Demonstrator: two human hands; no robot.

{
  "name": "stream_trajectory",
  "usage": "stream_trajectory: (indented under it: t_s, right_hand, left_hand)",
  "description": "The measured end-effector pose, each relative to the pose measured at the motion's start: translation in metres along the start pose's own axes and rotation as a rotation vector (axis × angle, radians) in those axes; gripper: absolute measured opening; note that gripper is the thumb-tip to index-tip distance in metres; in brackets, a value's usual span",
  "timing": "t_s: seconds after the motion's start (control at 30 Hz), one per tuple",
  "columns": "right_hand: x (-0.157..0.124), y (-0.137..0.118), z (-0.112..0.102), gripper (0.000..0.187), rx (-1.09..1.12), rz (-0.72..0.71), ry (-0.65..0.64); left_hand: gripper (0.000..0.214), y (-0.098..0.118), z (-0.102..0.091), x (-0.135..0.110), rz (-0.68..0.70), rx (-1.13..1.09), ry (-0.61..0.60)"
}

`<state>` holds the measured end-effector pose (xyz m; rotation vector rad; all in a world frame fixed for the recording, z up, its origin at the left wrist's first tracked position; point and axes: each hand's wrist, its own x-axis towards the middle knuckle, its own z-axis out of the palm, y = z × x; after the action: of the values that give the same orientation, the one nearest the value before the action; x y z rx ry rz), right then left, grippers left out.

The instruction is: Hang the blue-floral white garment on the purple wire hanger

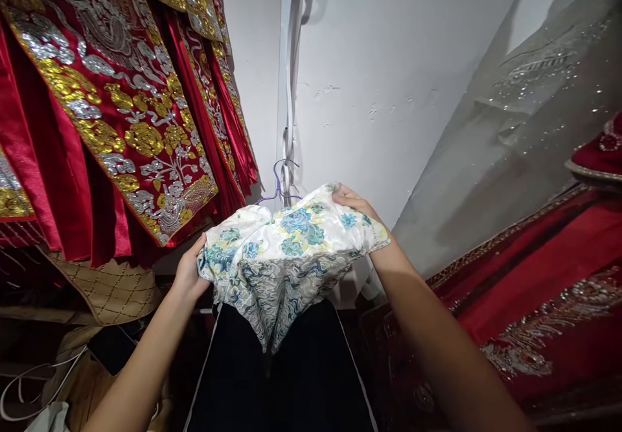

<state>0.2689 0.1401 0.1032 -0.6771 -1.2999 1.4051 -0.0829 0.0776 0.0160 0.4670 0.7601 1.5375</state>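
Observation:
A white short-sleeved top (272, 238) with blue, green and yellow flowers hangs on a purple hanger (278, 186), whose hook and upper wire show above the collar. My left hand (190, 271) is closed on the edge of its left sleeve. At the opposite shoulder, my right hand (354, 202) grips the cloth, its fingers partly hidden behind the fabric. The lower front bunches to a point and shows a wavy grey-blue pattern. Below it lies black cloth (272, 386) with thin white side lines; whether it joins the top I cannot tell.
Red garments with gold and silver sequin embroidery (146, 108) hang at the left. A sheer sparkling dress (534, 82) and a red beaded garment (549, 289) are at the right. A white wall (369, 63) stands ahead. A dark flat device (113, 349) and a white cable (34, 412) lie low left.

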Motion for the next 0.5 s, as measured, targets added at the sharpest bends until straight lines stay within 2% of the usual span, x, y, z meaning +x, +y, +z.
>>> stream_trajectory:
  t_s: [0.1,0.23,0.3,0.4,0.47,0.5]
  right_hand:
    - [-0.003,-0.001,0.002,0.048,-0.030,-0.025,-0.032]
    - [-0.011,-0.006,-0.001,0.078,-0.048,-0.051,-0.078]
    - [-0.016,-0.006,-0.004,0.075,-0.036,-0.010,-0.086]
    - [-0.018,0.002,-0.008,0.051,-0.037,0.248,-0.089]
    - [-0.016,0.010,-0.007,0.053,-0.023,0.426,-0.128]
    - [-0.013,0.014,-0.005,0.053,-0.006,0.469,-0.151]
  left_hand:
    - [0.039,-0.001,0.003,-0.001,-0.015,-0.006,0.016]
    - [0.042,-0.004,0.003,-0.001,-0.046,-0.025,-0.007]
    - [0.042,-0.006,0.002,-0.001,-0.056,-0.029,-0.022]
    - [0.042,-0.007,0.003,-0.001,-0.053,-0.021,-0.021]
    - [0.043,-0.006,0.003,-0.001,-0.050,-0.016,-0.014]
    - [0.043,-0.006,0.003,-0.001,-0.051,-0.015,-0.014]
